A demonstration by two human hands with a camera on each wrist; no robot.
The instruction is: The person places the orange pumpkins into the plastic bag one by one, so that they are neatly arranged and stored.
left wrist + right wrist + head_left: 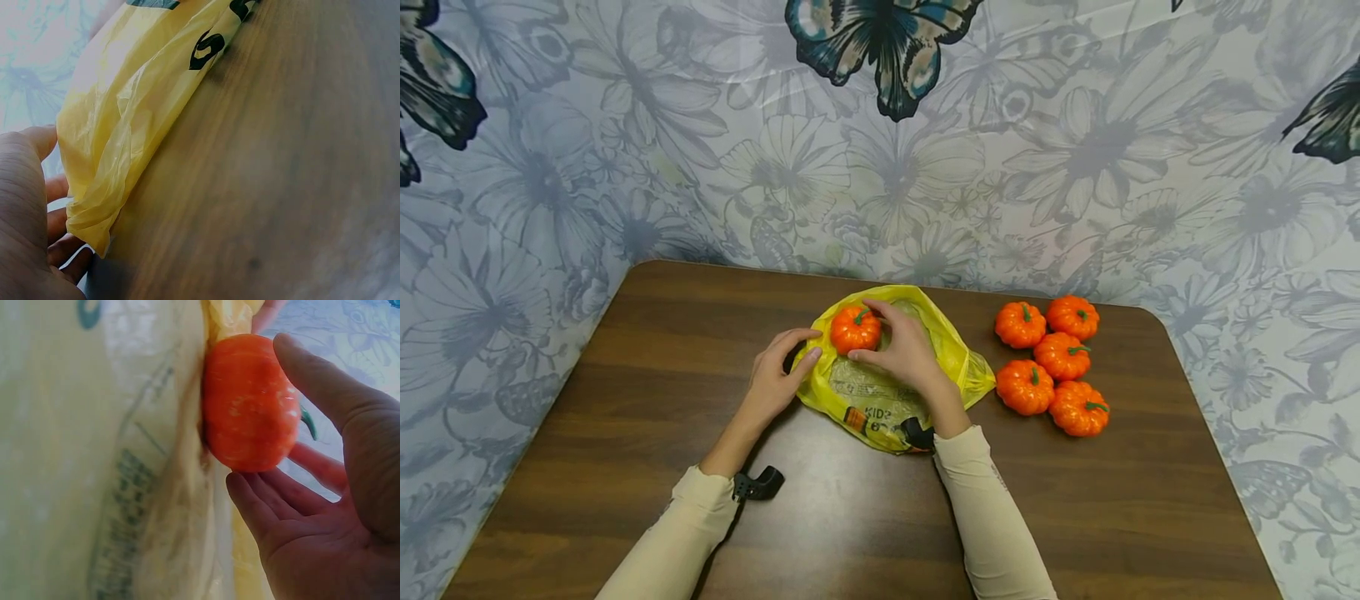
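A yellow plastic bag (880,396) with dark print lies spread on the table. On its upper left part sits a small orange toy pumpkin (853,330) with a green stem. My right hand (904,346) holds this pumpkin, the thumb on one side and the fingers on the other, as the right wrist view shows. At the bag's left edge is my left hand (775,375), thumb and fingers spread apart in a loose curve. In the left wrist view its fingertips touch the yellow plastic (94,156), some partly hidden behind it.
Several more orange pumpkins (1063,357) stand grouped to the right of the bag, the closest right by its corner. The brown wooden table (647,367) meets a hanging cloth (760,175) with flowers and butterflies at the back.
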